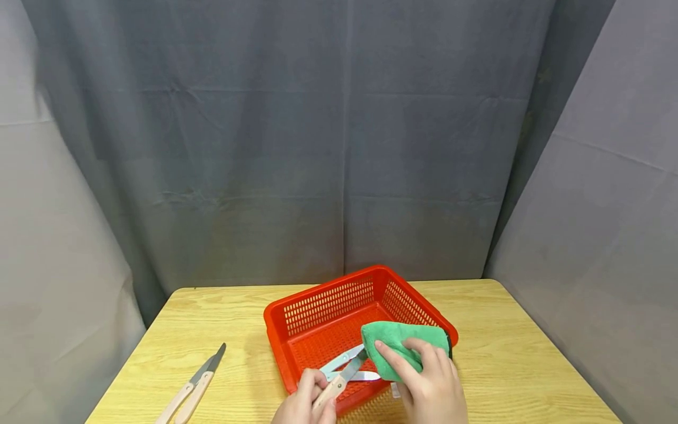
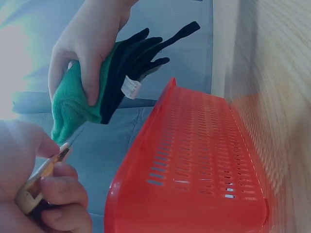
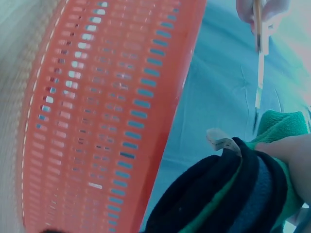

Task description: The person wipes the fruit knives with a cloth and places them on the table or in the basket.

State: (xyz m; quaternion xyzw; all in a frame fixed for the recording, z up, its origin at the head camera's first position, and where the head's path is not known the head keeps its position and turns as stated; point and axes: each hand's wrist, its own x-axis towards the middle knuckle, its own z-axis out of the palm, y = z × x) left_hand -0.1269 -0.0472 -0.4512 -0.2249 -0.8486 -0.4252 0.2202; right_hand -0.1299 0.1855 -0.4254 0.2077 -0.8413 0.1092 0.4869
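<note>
Knife (image 1: 341, 383) is near the red basket (image 1: 318, 290), pinched in my left grip (image 1: 306, 405); my right grip (image 1: 431, 386) holds a green cloth (image 1: 402, 337) by its blade (image 1: 352, 367). I think two pale knives (image 1: 344, 356) in the basket are done, and this plus two tan knives (image 1: 195, 398) on the table (image 1: 529, 377) are left

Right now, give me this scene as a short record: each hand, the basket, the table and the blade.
Left hand: grips a beige-handled knife, blade out
Right hand: holds a green cloth
Blade: points toward the cloth; contact unclear
Basket: red, slotted walls; pale blue knife-like items inside, partly hidden
Table: wood-patterned; two more beige-handled knives at left
</note>
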